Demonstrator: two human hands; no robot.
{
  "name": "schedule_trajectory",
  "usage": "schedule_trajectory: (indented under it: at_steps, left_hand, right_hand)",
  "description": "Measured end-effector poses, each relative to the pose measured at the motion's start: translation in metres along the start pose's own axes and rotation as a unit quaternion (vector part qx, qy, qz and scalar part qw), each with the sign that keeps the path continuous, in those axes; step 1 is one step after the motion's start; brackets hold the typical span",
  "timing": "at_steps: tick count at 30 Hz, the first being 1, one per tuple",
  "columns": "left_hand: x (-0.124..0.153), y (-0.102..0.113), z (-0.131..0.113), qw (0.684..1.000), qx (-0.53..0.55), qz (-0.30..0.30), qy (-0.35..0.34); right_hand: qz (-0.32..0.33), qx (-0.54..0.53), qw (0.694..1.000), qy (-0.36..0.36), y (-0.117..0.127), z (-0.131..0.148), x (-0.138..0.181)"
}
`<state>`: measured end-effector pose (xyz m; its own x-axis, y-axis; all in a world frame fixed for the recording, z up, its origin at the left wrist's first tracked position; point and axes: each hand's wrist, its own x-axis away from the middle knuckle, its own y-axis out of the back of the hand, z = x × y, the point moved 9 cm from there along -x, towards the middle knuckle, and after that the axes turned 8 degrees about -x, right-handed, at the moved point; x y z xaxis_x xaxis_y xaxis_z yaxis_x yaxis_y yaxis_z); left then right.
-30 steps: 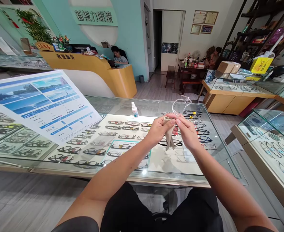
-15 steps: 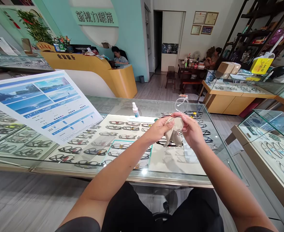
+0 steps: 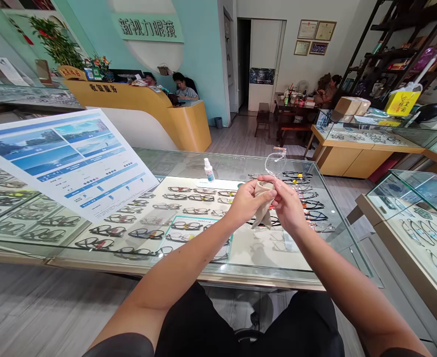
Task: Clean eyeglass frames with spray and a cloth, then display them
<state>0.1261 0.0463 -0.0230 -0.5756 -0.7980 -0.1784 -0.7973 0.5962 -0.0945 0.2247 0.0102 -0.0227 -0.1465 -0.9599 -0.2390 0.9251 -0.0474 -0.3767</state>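
Both my hands meet above the glass display counter (image 3: 188, 163). My left hand (image 3: 246, 202) pinches a beige cleaning cloth (image 3: 262, 212) whose tail hangs down between my hands. My right hand (image 3: 288, 204) is closed on a pair of clear-framed glasses (image 3: 276, 162), whose lens and temple stick up past my fingers. The cloth wraps the part of the glasses held between my fingertips. A small white spray bottle (image 3: 208, 170) stands on the counter beyond my left hand.
Rows of spectacle frames (image 3: 144, 218) lie under the glass. A large printed poster (image 3: 62, 158) leans at the left. More glass cases (image 3: 419, 208) stand at the right. A person sits behind the yellow reception desk (image 3: 155, 106); another sits at a far table.
The cloth was spread over the lens half a second ago; it is now bunched between my fingertips again, and the glasses are tilted a little differently. My hands stay in the same spot.
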Motion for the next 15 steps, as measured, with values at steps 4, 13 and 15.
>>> schedule_trajectory:
  at_steps: [4, 13, 15]
  left_hand:
    - [0.003, 0.001, -0.004, 1.000, 0.011, -0.028, -0.005]
    - [0.000, -0.002, -0.004, 0.999, -0.029, 0.025, -0.027]
    - [-0.002, -0.003, -0.002, 0.998, -0.037, 0.049, -0.028]
  right_hand:
    - [0.020, 0.065, 0.997, 0.041, -0.006, 0.002, 0.004]
    - [-0.014, 0.029, 0.999, 0.035, 0.009, 0.008, -0.001]
    - [-0.019, 0.011, 0.999, 0.029, 0.013, 0.012, -0.002]
